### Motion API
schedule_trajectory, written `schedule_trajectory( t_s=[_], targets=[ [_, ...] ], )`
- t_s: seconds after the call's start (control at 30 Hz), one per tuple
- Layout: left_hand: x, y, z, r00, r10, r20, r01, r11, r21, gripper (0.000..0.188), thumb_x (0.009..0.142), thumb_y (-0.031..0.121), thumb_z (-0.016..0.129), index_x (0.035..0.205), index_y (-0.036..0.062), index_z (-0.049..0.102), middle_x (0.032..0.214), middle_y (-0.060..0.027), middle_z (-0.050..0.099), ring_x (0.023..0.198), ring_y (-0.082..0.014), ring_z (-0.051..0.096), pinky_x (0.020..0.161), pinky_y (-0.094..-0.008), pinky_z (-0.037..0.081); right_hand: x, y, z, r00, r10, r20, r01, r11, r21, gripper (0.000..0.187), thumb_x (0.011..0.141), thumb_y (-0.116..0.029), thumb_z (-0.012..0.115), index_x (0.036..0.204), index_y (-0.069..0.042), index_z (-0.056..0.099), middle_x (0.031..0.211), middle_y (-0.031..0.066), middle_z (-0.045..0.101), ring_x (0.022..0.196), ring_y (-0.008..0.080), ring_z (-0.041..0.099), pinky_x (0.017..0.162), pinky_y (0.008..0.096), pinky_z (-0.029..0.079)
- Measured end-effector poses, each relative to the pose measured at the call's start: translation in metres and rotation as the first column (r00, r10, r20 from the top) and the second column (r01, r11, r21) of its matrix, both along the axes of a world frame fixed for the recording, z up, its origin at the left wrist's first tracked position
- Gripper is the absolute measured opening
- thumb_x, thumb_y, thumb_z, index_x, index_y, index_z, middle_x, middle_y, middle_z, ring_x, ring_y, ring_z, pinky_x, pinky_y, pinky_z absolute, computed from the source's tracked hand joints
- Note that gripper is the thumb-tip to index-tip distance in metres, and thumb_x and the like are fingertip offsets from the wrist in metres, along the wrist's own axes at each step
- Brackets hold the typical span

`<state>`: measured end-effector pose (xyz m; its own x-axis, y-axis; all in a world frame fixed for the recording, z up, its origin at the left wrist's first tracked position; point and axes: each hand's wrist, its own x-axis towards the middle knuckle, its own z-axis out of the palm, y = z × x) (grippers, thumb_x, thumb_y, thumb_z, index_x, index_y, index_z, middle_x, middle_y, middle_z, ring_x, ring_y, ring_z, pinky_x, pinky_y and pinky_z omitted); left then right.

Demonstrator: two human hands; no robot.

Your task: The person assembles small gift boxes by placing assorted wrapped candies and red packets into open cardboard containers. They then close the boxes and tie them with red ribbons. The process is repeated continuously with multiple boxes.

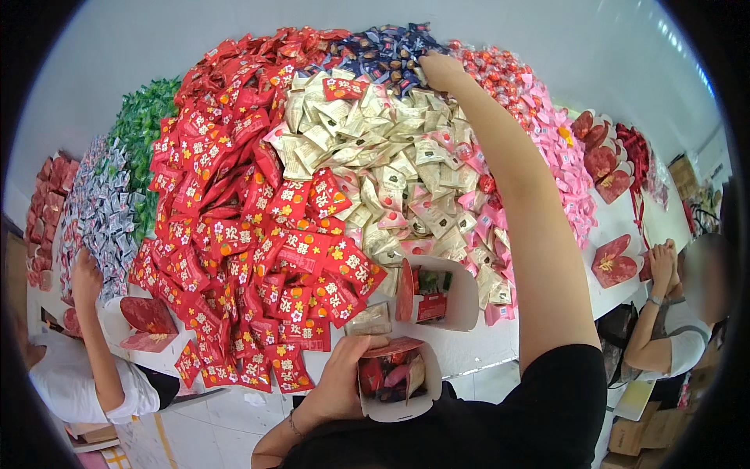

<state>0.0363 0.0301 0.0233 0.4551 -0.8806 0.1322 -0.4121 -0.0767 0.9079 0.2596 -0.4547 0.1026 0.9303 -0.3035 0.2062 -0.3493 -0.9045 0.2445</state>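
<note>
My left hand (336, 388) grips a small red-and-white paper candy box (401, 412) at the table's near edge. The box stands open, with several wrapped candies of mixed colours inside. My right arm stretches across the table, and my right hand (442, 73) is at the heap of dark-blue wrapped candies (383, 51) at the back. Its fingers are curled down at the heap's edge; whatever they hold is hidden. Just beyond the held box, a second open box (453, 301) holds a red packet and something dark green. Beside it lies a cream packet (369, 320).
Large heaps of red packets (258, 227), cream packets (391, 168), pink candies (566, 172) and green candies (148, 117) cover the white table. Red-and-white boxes (613, 262) stand at the right. One co-worker's hand (86, 277) is at the left heaps; another person sits at the right, hands together (662, 262).
</note>
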Motion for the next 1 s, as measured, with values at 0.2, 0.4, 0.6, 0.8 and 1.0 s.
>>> schedule_trajectory(
  t_s=[0.2, 0.4, 0.6, 0.8, 1.0],
  targets=[
    [-0.001, 0.001, -0.003, 0.999, 0.022, -0.043, -0.022, 1.0, 0.004, 0.077, 0.053, 0.022, 0.085, 0.119, 0.0048, 0.05, 0.112, -0.0143, 0.055, 0.105, -0.0339, 0.051, 0.09, -0.0392, 0.041, -0.024, -0.034, 0.036, 0.788, -0.078, 0.61, -0.394, 0.697, 0.598, 0.046, 0.075, -0.015, 0.067, 0.12, -0.008, 0.056, 0.086, 0.0155, 0.066, 0.079, 0.0236, 0.066, 0.067, 0.0361, 0.052],
    [0.005, -0.003, 0.007, 0.999, -0.044, 0.031, 0.043, 0.999, 0.029, 0.076, 0.054, 0.021, 0.084, 0.12, 0.0046, 0.05, 0.114, -0.0135, 0.055, 0.106, -0.0338, 0.05, 0.091, -0.0397, 0.04, -0.086, -0.077, 0.074, 0.951, -0.222, 0.213, 0.13, 0.918, 0.374, 0.048, 0.07, -0.017, 0.071, 0.116, -0.008, 0.06, 0.084, 0.0165, 0.067, 0.082, 0.024, 0.066, 0.066, 0.0382, 0.053],
    [0.005, -0.003, -0.001, 0.997, -0.074, -0.016, 0.075, 0.997, 0.032, 0.075, 0.053, 0.02, 0.084, 0.119, 0.0032, 0.052, 0.113, -0.0128, 0.056, 0.103, -0.0334, 0.052, 0.089, -0.039, 0.041, -0.063, -0.078, 0.026, 0.931, -0.358, 0.071, 0.362, 0.93, -0.058, 0.033, 0.074, -0.02, 0.061, 0.104, -0.009, 0.068, 0.105, 0.0127, 0.068, 0.096, 0.0293, 0.066, 0.08, 0.0439, 0.053],
    [0.003, -0.005, 0.005, 0.998, -0.02, 0.051, 0.019, 1.0, 0.015, 0.069, 0.055, 0.017, 0.082, 0.116, 0.0025, 0.054, 0.113, -0.0129, 0.057, 0.1, -0.0321, 0.054, 0.087, -0.0388, 0.042, -0.038, -0.052, 0.007, 0.912, -0.409, 0.03, 0.41, 0.903, -0.128, 0.028, 0.076, -0.023, 0.061, 0.099, -0.011, 0.07, 0.1, 0.01, 0.069, 0.093, 0.0254, 0.067, 0.079, 0.0393, 0.053],
    [-0.005, -0.001, -0.011, 0.996, 0.086, -0.033, -0.089, 0.991, -0.095, 0.065, 0.057, 0.017, 0.082, 0.112, 0.0006, 0.053, 0.104, -0.016, 0.058, 0.097, -0.031, 0.056, 0.086, -0.039, 0.044, -0.055, -0.057, 0.018, 0.83, -0.473, 0.297, 0.43, 0.88, 0.202, 0.027, 0.079, -0.021, 0.057, 0.1, -0.01, 0.07, 0.102, 0.012, 0.068, 0.094, 0.029, 0.067, 0.077, 0.0425, 0.053]
  ],
)
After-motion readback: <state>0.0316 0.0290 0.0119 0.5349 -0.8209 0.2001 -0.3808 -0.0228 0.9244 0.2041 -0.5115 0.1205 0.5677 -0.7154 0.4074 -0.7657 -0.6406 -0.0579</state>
